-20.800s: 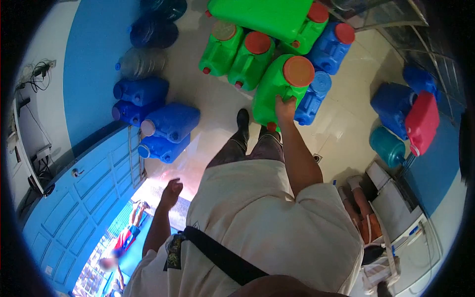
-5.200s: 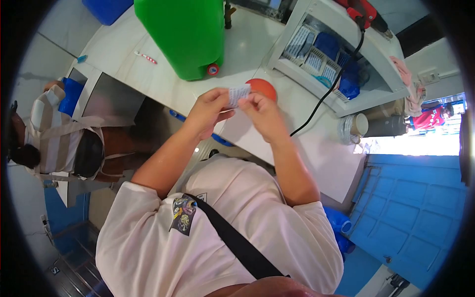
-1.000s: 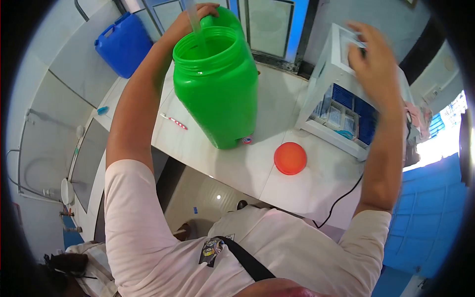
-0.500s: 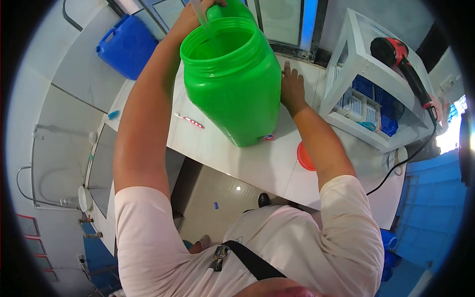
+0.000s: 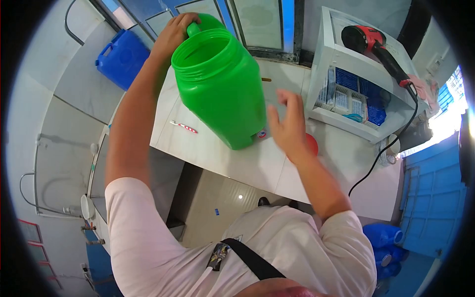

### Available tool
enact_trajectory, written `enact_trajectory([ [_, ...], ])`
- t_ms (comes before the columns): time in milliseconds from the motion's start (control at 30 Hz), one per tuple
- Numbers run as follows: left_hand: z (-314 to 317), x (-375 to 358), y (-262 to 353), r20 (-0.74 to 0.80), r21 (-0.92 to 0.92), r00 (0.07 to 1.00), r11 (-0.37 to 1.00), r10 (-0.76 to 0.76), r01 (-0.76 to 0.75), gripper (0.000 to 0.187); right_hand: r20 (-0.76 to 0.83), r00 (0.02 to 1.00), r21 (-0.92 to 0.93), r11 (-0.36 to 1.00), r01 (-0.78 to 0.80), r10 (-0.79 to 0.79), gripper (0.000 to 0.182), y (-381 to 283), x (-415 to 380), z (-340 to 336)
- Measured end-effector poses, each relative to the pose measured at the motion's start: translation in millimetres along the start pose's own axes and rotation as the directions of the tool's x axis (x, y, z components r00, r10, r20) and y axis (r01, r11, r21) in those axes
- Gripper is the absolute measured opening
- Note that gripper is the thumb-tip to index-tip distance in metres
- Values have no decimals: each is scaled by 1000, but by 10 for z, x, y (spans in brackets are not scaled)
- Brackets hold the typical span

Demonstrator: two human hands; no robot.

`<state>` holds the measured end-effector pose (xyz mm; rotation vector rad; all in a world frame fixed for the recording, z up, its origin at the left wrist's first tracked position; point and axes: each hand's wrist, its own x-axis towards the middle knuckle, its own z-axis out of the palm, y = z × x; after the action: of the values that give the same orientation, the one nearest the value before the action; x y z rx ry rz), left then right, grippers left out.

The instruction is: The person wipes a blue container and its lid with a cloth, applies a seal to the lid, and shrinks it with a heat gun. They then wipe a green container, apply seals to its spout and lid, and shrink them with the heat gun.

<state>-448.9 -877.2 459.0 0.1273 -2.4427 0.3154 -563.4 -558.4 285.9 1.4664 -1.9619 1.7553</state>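
Observation:
A big green plastic jug [image 5: 222,94] with a wide, uncapped mouth stands tilted on the white counter. My left hand [image 5: 174,35] is wrapped round its handle [image 5: 194,28] at the top. Just right of the jug, my right hand [image 5: 288,129] hovers with its fingers apart and nothing in it. Partly behind that hand lies a red round lid [image 5: 312,144]. A small red, white and blue item [image 5: 262,133] sits by the jug's base. Left of the jug rests a red-and-white toothbrush [image 5: 184,127].
On the right, a white open-fronted cabinet [image 5: 316,89] holds baskets and blue packs, with a red-and-black power tool [image 5: 376,47] on top. Its black cord [image 5: 376,168] trails over the counter [image 5: 237,166]. A blue jerrycan [image 5: 122,59] stands back left.
My right hand has come away from beside the jug towards me. The clear, pale strand at the jug's mouth is no longer seen. The jug appears further left and lower in view.

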Motion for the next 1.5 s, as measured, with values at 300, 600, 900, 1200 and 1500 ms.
enact_trajectory([
  [300, -729, -390, 842, 171, 638, 936, 758, -309, 134, 36, 630, 750, -74, 976, -203, 204, 89, -757, -902, -132],
  [600, -1704, -302, 1910, 396, 477, 764, 825, -510, 304, 50, 62, 971, 313, 920, -237, 229, 84, 387, 3, 875],
  [900, -1434, -862, 2500, 152, -76, 961, 967, -229, 243, 68, 421, 894, 362, 876, -318, 151, 56, 557, 382, 395],
  [1200, -919, -886, 2560, -263, -280, 872, 897, -413, 341, 58, 160, 952, -297, 932, -205, 260, 25, 941, -164, -1422],
  [1500, -685, -672, 2367, -315, -180, 869, 923, -382, 340, 66, -32, 850, -854, 428, -297, 526, 23, 2291, 659, -2456],
])
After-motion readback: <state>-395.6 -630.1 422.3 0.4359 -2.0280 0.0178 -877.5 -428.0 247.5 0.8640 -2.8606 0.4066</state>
